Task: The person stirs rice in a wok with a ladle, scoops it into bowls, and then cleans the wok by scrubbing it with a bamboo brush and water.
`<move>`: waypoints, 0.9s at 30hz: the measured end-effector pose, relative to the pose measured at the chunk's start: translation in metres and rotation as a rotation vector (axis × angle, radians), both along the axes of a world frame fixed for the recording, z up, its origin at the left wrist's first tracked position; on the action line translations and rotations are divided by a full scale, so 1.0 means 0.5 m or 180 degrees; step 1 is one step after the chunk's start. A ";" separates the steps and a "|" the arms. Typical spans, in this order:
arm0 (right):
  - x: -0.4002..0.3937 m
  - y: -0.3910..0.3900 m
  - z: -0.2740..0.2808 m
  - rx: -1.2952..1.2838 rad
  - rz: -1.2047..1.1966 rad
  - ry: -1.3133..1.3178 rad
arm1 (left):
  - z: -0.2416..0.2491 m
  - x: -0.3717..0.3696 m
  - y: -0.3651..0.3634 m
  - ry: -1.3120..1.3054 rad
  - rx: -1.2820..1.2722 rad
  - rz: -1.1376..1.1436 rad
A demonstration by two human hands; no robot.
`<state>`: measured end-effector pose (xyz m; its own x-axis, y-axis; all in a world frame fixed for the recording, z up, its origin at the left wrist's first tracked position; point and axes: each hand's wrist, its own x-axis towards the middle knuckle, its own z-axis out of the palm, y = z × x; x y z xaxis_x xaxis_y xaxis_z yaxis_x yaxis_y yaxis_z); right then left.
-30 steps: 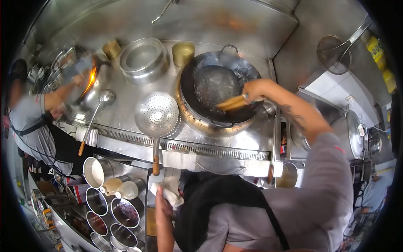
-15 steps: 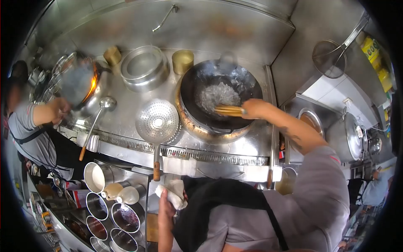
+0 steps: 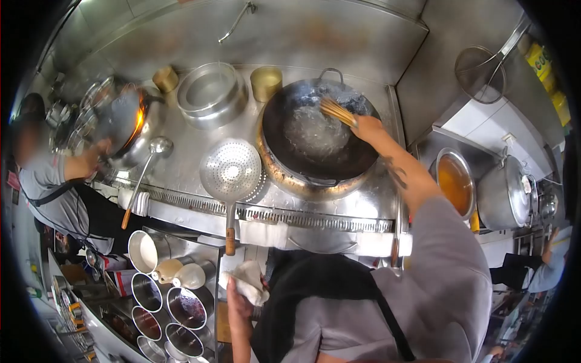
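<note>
My right hand (image 3: 367,128) is closed round a bamboo wok brush (image 3: 338,112), its bristles against the upper inside of a black wok (image 3: 357,154). Bubbly, cloudy water (image 3: 315,130) lies in the wok's bottom. The wok sits on a round burner ring (image 3: 281,178). Low in front of my body, my left hand (image 3: 239,300) grips a folded white cloth (image 3: 249,283). A perforated strainer (image 3: 230,171) with a wooden handle rests on the steel counter to the left of the wok.
A ladle (image 3: 160,146) lies farther left. Beyond it, a person (image 3: 60,181) works at a flaming wok (image 3: 124,124). Metal pots (image 3: 212,97) line the back. Several seasoning containers (image 3: 187,307) stand at lower left. At right are a bowl of orange-brown liquid (image 3: 454,184) and a lidded pot (image 3: 505,190).
My right hand has swept the brush from the wok's lower side up to its upper wall. The water has spread and swirls. My left hand still holds the cloth.
</note>
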<state>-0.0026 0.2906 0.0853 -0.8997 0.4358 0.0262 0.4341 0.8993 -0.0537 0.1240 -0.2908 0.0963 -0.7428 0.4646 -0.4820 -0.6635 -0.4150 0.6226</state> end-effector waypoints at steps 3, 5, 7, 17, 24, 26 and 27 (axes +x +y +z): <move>-0.097 -0.103 -0.021 -0.1344 0.0070 0.0009 | -0.024 0.004 0.000 0.0061 0.0089 -0.0257; -0.092 -0.197 0.015 -0.1642 0.0232 -0.0322 | -0.018 0.007 0.005 -0.0019 0.0030 -0.0310; -0.035 -0.260 0.059 -0.1254 0.0844 -0.0472 | -0.020 0.004 0.005 -0.0024 -0.0018 -0.0307; 0.294 -0.035 0.315 -0.0788 -0.0556 -0.1266 | -0.020 -0.053 0.086 0.0044 0.0402 -0.0617; 0.511 -0.100 0.194 -0.0937 -0.0614 0.1757 | -0.072 -0.140 0.340 -0.0339 0.0377 -0.1202; 0.556 -0.202 0.063 -0.2248 -0.1182 0.2353 | -0.107 -0.168 0.427 -0.0457 0.0487 -0.1317; 0.574 -0.267 0.016 -0.2911 -0.1172 0.2598 | -0.122 -0.180 0.466 -0.0582 0.0480 -0.1328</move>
<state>0.2844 0.1569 0.0931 -0.5874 0.8061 0.0715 0.1974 0.2284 -0.9534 0.0340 -0.0579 0.0353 -0.3874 0.7799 -0.4916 -0.8856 -0.1667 0.4335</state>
